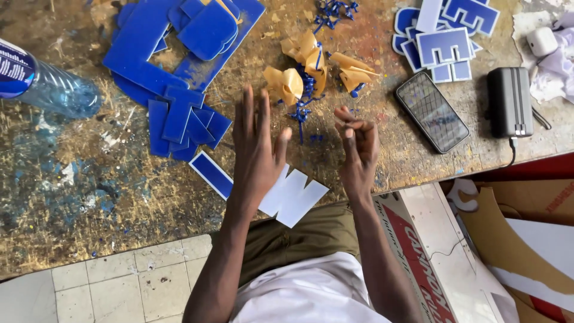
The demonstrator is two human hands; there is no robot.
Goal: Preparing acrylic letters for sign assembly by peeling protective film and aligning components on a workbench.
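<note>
Left hand spread flat above white letter; right hand pinched, empty.

White cut-out letter: flat, W-shaped plastic piece, white face up. Lies at the near edge of the worktop, one corner overhanging, partly covered by the left hand, centre of scene.

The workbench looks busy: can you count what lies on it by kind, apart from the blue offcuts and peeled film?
White cut-out letter, under the left hand: 1
Blue strip with white edge: 1
Phone: 1
Black power bank: 1
Plastic water bottle: 1
White earbud case: 1
Total: 6
The right hand holds nothing I can make out.
</note>
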